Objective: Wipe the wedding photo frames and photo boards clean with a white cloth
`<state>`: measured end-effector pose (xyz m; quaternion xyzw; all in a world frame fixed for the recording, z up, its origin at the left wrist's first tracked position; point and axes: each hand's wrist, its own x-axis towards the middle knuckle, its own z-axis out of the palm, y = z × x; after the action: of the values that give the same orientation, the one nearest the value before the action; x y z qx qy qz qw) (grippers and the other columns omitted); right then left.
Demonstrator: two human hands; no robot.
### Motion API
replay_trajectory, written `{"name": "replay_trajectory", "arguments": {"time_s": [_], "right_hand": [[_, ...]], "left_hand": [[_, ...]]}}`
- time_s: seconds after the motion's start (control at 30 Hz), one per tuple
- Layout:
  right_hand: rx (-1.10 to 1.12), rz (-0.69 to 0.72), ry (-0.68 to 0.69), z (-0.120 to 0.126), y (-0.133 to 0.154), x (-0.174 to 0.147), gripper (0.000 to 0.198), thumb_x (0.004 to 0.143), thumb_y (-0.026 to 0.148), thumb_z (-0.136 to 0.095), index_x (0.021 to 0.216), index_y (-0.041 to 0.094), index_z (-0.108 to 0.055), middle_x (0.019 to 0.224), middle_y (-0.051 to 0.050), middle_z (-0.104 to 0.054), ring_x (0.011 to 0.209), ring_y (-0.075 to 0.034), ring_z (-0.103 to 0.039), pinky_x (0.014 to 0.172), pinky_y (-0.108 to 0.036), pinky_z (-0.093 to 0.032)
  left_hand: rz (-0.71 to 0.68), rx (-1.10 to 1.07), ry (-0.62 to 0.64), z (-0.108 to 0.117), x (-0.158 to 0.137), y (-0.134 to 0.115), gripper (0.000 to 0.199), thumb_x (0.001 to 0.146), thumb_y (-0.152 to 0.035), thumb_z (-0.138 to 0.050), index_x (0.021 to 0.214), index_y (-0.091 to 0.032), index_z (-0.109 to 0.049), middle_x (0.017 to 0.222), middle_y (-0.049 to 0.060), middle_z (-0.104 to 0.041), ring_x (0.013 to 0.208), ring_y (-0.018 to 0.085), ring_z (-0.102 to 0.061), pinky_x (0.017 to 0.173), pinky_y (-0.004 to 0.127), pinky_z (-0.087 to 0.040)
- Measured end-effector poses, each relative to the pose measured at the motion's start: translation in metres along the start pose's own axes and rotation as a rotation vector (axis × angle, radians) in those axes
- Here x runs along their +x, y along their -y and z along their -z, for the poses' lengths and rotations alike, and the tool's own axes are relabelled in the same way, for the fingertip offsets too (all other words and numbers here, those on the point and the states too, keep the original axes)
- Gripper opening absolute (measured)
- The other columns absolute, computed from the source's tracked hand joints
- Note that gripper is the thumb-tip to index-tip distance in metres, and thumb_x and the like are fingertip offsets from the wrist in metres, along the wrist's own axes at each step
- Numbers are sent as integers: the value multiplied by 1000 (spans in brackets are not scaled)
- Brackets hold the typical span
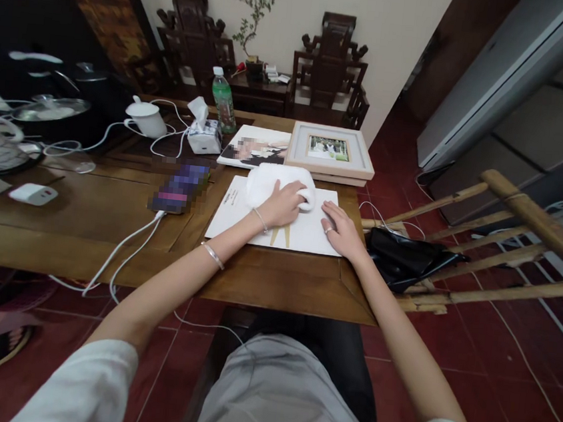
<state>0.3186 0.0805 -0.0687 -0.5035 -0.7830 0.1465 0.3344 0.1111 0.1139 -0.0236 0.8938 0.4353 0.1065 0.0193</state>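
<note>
A white panel (220, 221) with small print and gold stripes lies flat near the table's front edge. On it rests a white cloth (265, 179), folded or bunched, and my left hand (285, 205) presses down on it with the fingers curled into its right side. My right hand (340, 229) lies on the panel's right part, fingers stretched out, holding nothing. Just behind the panel are a framed wedding photo (328, 149) and a second photo panel (258, 145), partly blurred.
Left of the panel, a phone (180, 189) with a white cable lies on the wooden table (107, 240). A tissue box (205, 137), a green-labelled bottle (224, 101) and a lidded white cup (146, 118) stand farther back. A bamboo chair (482, 259) with a black bag (402, 257) is at right.
</note>
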Motion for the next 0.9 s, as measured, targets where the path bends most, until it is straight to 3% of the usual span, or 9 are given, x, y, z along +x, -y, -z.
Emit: {"name": "replay_trajectory", "arguments": {"time_s": [0.17, 0.4, 0.5, 0.6, 0.9], "right_hand": [[24, 4, 0, 0, -1, 0, 42, 88, 27, -48, 128, 19, -60, 139, -10, -55, 135, -26, -44, 115, -51, -32], [0, 2, 4, 0, 0, 0, 43, 89, 28, -46, 127, 14, -60, 138, -14, -55, 135, -26, -45, 116, -49, -32], [2, 3, 5, 1, 1, 0, 42, 90, 28, -46, 127, 15, -60, 139, -14, -55, 135, -27, -44, 115, -50, -32], [6, 3, 0, 1, 1, 0, 42, 89, 28, -47, 128, 16, -60, 139, -12, -55, 135, -26, -44, 115, -50, -32], [19, -13, 2, 2, 1, 0, 42, 88, 27, -48, 128, 19, -60, 139, -10, -55, 135, -26, -44, 116, -50, -32]], "left_hand": [[-76, 83, 37, 4, -28, -15, 38, 81, -5, -39, 107, -13, -66, 147, 15, -42, 141, 29, -30, 111, 62, -25], [-129, 122, 43, 17, -96, -67, 35, 83, -6, -40, 100, -14, -70, 147, 13, -43, 140, 32, -32, 110, 63, -29], [-140, 115, 78, 21, -108, -79, 32, 82, -9, -43, 101, -15, -70, 146, 13, -44, 139, 33, -34, 107, 64, -32], [-144, 97, 69, 20, -97, -71, 35, 83, -8, -41, 103, -14, -69, 146, 14, -44, 140, 32, -32, 110, 64, -28], [2, 67, 102, 6, -16, -18, 38, 85, -12, -42, 116, -13, -63, 154, 16, -31, 145, 35, -18, 108, 72, -17]]}}
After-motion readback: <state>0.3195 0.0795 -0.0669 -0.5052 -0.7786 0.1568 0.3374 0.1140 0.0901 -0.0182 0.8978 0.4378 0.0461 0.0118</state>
